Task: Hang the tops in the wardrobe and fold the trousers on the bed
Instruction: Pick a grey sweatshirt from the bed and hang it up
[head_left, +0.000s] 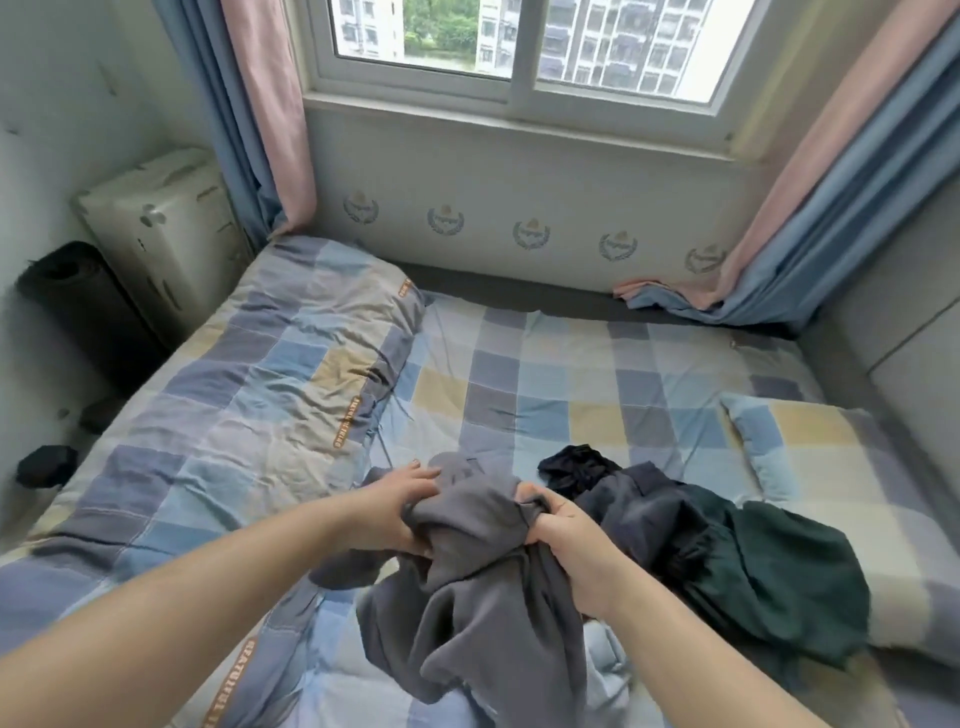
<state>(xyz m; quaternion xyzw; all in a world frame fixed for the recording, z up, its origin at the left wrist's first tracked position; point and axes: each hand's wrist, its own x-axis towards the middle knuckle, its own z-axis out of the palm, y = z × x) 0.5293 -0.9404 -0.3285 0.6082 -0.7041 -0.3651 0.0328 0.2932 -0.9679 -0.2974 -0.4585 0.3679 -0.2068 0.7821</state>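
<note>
A grey garment (483, 613) lies bunched on the checked bed (571, 384), its lower part trailing toward me. My left hand (400, 512) holds its upper left edge, thumb under a fold and fingers stretched over the cloth. My right hand (566, 551) grips a bunched fold at its upper right. Beside it on the right lie a dark blue-grey garment (634, 504), a dark green garment (769, 577) and a small black piece (576, 465), all crumpled together. I cannot tell which are tops and which are trousers. No wardrobe is in view.
A folded checked quilt (249, 395) covers the bed's left half. A pillow (810, 447) sits at the right by a grey padded headboard (904, 332). Pink and blue curtains (810, 218) hang by the window. A white cabinet (166, 234) and black roll (78, 301) stand at the left.
</note>
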